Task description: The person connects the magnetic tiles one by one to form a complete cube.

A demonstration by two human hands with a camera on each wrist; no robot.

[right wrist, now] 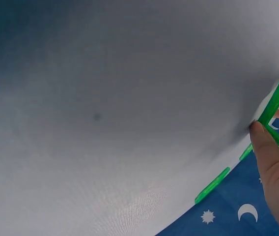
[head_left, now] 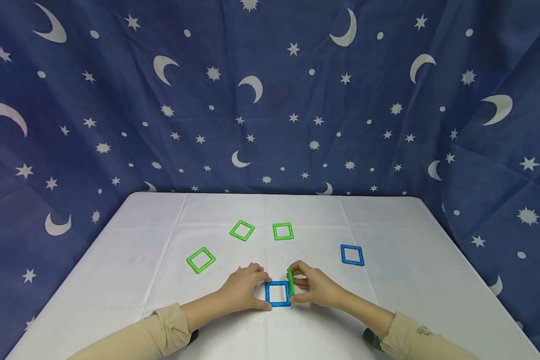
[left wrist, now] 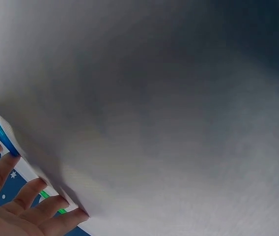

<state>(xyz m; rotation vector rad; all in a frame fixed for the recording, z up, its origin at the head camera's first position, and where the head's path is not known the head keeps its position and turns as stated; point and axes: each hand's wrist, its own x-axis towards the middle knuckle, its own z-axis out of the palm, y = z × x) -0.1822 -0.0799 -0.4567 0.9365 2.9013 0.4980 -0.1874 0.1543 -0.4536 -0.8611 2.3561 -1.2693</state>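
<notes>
A blue square magnetic tile (head_left: 279, 304) lies flat near the front middle of the table. My left hand (head_left: 243, 287) pinches it from the left, thumb at the near corner and index finger at the far corner. In the left wrist view, fingertips meet the edge of the blue tile (left wrist: 1, 132). Standing upright along its right edge is a green square magnetic tile (head_left: 290, 282), which my right hand (head_left: 317, 287) holds between thumb and fingers. The right wrist view shows a thumb on the frame of this green tile (right wrist: 275, 103), with the blue tile beyond it.
Farther back on the white table (head_left: 432, 290) lie three green square tiles, one at left (head_left: 193, 266), another behind it (head_left: 238, 236) and a third near the middle (head_left: 284, 238). A second blue tile (head_left: 353, 263) lies at right. A blue star-and-moon curtain (head_left: 279, 100) hangs behind.
</notes>
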